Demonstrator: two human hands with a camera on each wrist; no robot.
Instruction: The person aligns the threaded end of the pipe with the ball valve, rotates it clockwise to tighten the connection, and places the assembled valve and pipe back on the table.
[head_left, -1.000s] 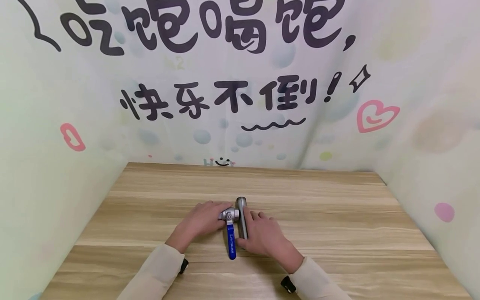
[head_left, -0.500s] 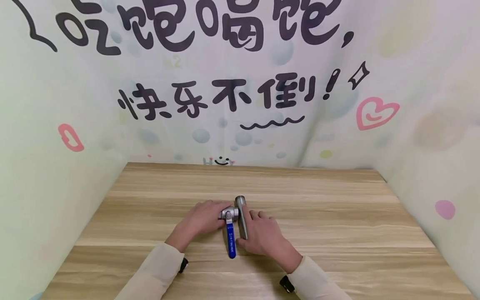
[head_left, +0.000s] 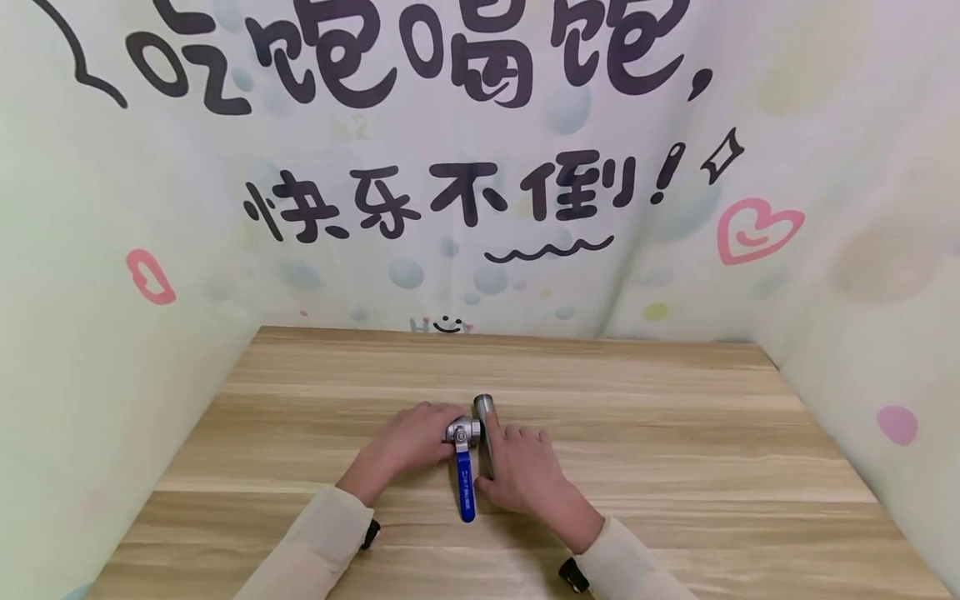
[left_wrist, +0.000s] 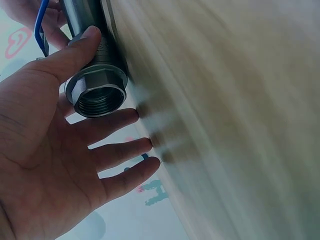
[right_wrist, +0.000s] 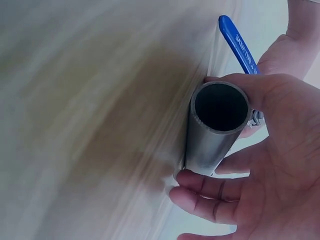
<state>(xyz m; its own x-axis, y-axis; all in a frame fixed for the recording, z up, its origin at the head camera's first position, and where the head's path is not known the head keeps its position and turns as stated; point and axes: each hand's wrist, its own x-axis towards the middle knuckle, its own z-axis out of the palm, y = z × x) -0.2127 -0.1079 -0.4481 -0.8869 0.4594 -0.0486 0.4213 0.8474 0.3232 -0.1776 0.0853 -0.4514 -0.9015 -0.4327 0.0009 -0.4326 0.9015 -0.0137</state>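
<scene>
A metal ball valve [head_left: 462, 430] lies near the middle of the table, its blue lever handle [head_left: 466, 492] pointing toward the person. My left hand [head_left: 412, 437] pinches the valve body from the left; the left wrist view shows the thumb across it and the threaded hex end [left_wrist: 97, 80] facing the camera. A short grey steel pipe [head_left: 483, 403] lies crosswise right beside the valve's other end. My right hand [head_left: 525, 471] holds this pipe, index finger along it and thumb at its near end. In the right wrist view, the hollow pipe [right_wrist: 207, 147] is seen end-on.
The wood-grain table [head_left: 637, 392] is enclosed by white printed cloth walls [head_left: 375, 283] at the back and sides. Both forearms wear cream sleeves [head_left: 315, 533] and small black wrist devices [head_left: 573, 575].
</scene>
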